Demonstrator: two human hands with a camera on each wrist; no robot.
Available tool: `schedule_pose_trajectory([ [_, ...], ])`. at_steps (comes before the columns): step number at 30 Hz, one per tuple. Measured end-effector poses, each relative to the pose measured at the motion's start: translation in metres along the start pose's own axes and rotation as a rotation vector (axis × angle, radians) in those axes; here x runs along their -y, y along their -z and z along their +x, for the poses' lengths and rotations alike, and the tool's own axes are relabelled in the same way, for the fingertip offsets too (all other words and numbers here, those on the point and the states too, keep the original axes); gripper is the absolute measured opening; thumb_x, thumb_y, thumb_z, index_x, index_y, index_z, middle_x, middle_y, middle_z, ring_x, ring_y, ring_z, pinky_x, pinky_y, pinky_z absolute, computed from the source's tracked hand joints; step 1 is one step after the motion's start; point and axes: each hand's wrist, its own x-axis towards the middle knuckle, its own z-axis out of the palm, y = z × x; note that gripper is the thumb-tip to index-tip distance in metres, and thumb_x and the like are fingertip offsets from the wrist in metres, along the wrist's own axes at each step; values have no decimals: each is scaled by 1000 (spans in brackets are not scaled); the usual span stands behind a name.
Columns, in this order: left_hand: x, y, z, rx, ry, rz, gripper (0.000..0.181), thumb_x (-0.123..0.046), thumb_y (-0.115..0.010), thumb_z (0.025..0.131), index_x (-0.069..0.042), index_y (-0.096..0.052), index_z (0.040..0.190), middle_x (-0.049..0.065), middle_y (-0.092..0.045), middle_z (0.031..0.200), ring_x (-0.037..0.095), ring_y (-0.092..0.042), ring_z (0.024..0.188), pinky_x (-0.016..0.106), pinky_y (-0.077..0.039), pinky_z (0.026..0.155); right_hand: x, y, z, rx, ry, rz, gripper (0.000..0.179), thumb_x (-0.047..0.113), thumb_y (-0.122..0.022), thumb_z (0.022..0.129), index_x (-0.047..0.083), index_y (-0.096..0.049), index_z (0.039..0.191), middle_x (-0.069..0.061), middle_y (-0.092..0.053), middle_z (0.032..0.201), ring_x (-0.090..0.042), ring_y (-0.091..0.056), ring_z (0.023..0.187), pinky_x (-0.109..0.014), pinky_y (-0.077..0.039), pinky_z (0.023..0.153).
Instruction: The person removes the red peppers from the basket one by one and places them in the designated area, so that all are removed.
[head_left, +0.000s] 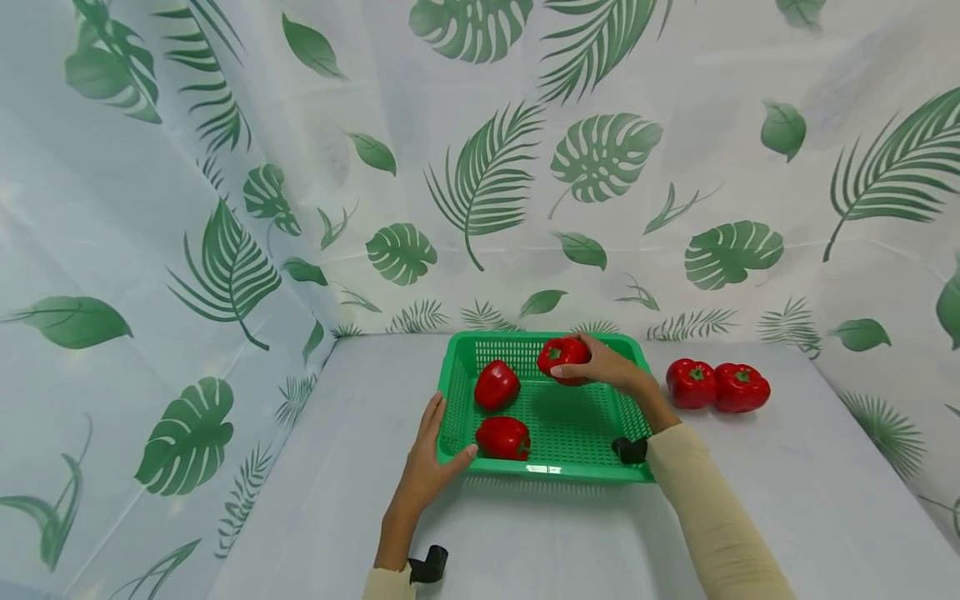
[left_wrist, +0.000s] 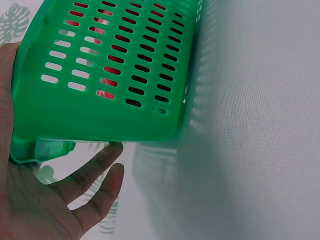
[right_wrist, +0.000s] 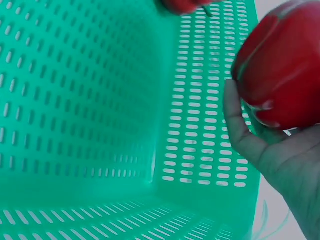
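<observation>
A green plastic basket with slotted walls stands on the table. My right hand grips a red bell pepper over the back part of the basket; in the right wrist view this pepper shows large, with fingers and thumb around its lower side. Inside, at the basket's left, lie two more red bell peppers, one farther back and one near the front wall. My left hand rests at the front left corner of the basket, thumb at the rim and fingers spread along the outside.
Two red bell peppers sit side by side on the white table, right of the basket. A leaf-patterned cloth hangs behind and at the sides. Black wrist cameras are strapped to both wrists.
</observation>
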Motion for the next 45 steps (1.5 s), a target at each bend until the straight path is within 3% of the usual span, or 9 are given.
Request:
schedule_pose_trajectory([
  [8,1,0,2,6,1,0,88,-44,-68,87,-19,-22,157,-10,-13,164,24,-18,151,62,-31,111,0,10,-6,-41,83,180,74,27,-67,93,22,-24,153,-23,-33,149,-47,-40,128,-51,-56,85],
  [13,-1,1,1,10,10,2,87,-41,-69,87,-19,-22,157,-11,-12,164,23,-18,151,62,-31,111,0,13,-10,-60,125,291,68,20,-65,95,28,-28,151,-20,-31,149,-45,-44,125,-52,-57,81],
  [21,-2,2,3,9,6,11,87,-40,-69,87,-20,-21,157,-12,-11,164,23,-18,151,63,-32,110,9,22,-19,-129,194,422,66,10,-62,95,31,-29,149,-12,-26,150,-37,-33,132,-57,-51,89],
  [28,-1,1,2,3,-1,5,88,-45,-68,87,-19,-21,157,-11,-12,164,24,-18,151,64,-32,110,14,31,-33,-198,238,538,67,4,-58,96,28,-26,150,-3,-28,146,-27,-32,131,-46,-56,84],
  [32,-1,1,2,3,1,7,88,-43,-69,87,-18,-22,157,-11,-12,164,23,-18,151,63,-31,110,13,36,-40,-256,242,591,72,5,-59,96,26,-21,153,-3,-24,148,-29,-26,134,-44,-57,83],
  [35,-1,1,2,-1,-2,10,87,-41,-69,87,-18,-22,157,-11,-13,164,24,-18,151,63,-32,111,13,38,-47,-316,224,575,74,10,-61,96,29,-19,154,-5,-19,152,-33,-23,137,-40,-58,81],
  [39,-1,0,2,-1,-1,20,87,-40,-69,87,-18,-22,157,-11,-12,164,23,-18,151,62,-32,111,11,38,-57,-396,178,472,75,16,-63,95,35,-19,153,-11,-16,155,-35,-21,138,-24,-58,79],
  [45,-2,1,1,13,21,17,89,-46,-68,87,-19,-21,157,-11,-11,164,23,-16,151,63,-31,111,7,41,-70,-462,105,399,76,24,-63,96,31,-15,154,-13,-17,157,-33,-21,139,-13,-53,79],
])
